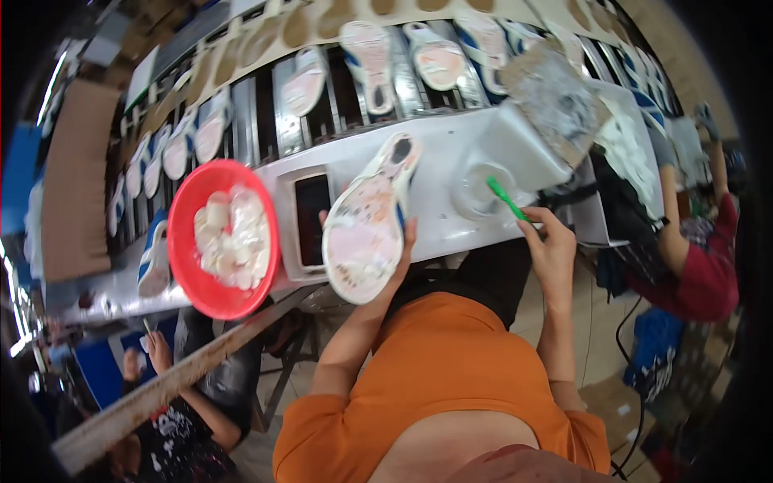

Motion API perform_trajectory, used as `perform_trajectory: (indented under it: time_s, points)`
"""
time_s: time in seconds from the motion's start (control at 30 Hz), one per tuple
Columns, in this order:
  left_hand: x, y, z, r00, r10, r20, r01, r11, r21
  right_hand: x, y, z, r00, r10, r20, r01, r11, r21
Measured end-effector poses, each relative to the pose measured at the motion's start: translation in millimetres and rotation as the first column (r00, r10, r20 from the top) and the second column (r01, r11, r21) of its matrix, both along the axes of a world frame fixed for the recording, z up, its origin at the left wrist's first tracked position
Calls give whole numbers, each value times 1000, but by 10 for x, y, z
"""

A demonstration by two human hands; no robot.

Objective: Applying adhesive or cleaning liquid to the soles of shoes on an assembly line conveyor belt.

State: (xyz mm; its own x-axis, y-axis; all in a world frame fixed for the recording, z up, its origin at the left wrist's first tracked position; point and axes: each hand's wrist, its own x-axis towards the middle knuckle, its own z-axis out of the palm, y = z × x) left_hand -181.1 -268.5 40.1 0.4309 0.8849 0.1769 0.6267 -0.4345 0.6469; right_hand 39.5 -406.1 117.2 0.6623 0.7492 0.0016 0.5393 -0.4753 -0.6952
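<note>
Across the grey metal workbench (451, 145), the white, pink-tinted rubber shoe sole (366, 225) lies tread-up in the left hand (403, 241), fingers clamped around its edge; it looks light, flexible. The right hand (547, 241) pinches a slim green plastic brush (507, 200) over a clear round cup (481, 189).

Orange short-sleeved shirt, bare forearms, no gloves, black trousers

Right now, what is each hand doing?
Left hand: holding a shoe sole.
Right hand: holding a green brush at a cup.
</note>
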Motion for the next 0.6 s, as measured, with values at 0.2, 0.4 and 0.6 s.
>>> perform_trajectory:
  time_s: [0.2,0.4,0.6]
  points:
    - [94,-117,316,999,-24,-21,25,999,46,-24,66,-11,964,47,263,-19,994,-108]
    - [53,-163,268,943,12,-333,47,985,169,32,137,-18,939,177,296,-94,957,-273]
    - [33,-232,206,877,27,-479,68,981,182,200,-87,-314,866,-46,-499,59,998,10]
